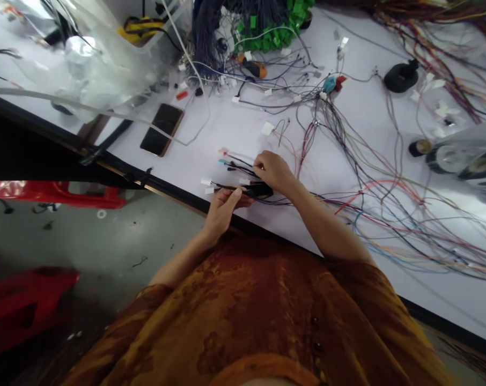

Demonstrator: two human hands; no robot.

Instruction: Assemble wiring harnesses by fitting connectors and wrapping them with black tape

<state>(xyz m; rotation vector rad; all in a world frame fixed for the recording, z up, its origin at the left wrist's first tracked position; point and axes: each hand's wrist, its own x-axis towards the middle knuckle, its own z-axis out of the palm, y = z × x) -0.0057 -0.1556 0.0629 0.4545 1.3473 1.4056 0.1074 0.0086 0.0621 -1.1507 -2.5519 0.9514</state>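
Note:
Near the table's front edge, my left hand (226, 206) pinches black wires that end in white connectors (206, 182). My right hand (273, 169) is closed just above and to the right, its fingertips at the black wires (241, 161) that lead to small red and teal connectors (222, 161). What lies between the right fingertips is too small to make out. A dark bundle (262, 191) of the harness sits between the two hands, and its long thin wires (327, 199) run off to the right under my right forearm.
A phone (161, 130) lies on the white table (211, 128) to the left. Behind are green connectors (263, 32), an orange-black tool (253, 66) and a plastic bin (162, 45). Loose wires and black tape (401, 76) spread on the right. Red stools (26, 300) stand at lower left.

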